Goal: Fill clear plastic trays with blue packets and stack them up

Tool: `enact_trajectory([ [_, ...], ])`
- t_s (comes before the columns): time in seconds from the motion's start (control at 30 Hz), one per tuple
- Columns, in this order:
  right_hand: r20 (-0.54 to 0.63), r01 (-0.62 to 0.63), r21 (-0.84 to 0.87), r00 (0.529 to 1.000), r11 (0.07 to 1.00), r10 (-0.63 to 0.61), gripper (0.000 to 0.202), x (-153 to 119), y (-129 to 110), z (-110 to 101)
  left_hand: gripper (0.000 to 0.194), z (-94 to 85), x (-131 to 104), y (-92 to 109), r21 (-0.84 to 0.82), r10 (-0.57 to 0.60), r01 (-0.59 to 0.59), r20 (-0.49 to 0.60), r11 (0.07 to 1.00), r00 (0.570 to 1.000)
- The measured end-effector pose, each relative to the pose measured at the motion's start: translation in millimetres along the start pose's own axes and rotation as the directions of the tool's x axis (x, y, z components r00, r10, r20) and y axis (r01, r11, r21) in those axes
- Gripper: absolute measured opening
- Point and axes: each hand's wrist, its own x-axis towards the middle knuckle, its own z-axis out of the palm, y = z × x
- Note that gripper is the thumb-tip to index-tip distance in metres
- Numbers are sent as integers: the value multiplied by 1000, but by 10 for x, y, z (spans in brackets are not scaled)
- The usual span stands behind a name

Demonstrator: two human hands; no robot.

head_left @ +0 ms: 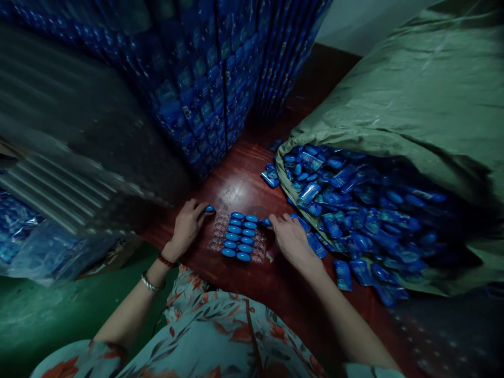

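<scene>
A clear plastic tray lies flat on the reddish-brown table, just in front of the person, its moulded cups see-through and catching a little light. Down its middle sit glossy blue ovals, smooth and plump, in two columns side by side; I count six in each, twelve in all, lying crosswise one below another. Clear cups show along the left and right sides of the tray. Two hands flank it, one at each side. The left hand is at the tray's upper left corner, fingers bent and drawn together at the tips on one blue piece; its forearm slants up from the lower left, with two bracelets on the wrist, one red and one silvery. The right hand reaches in from the lower right, knuckles up, thumb and fingers pinching a second blue piece near the tray's upper right edge. Beyond that hand, one big pale green sack lies with its mouth toward the table, blue packets heaped inside and spilling out, too many to count. Tall stacks of blue packs rise behind.
</scene>
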Motion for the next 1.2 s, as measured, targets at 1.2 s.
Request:
enact_trajectory([
  [1.2, -14, 152, -70, 988, 986, -153, 32, 219, -119, 104, 35, 19, 32, 125, 40, 255, -277, 281, 960, 925],
])
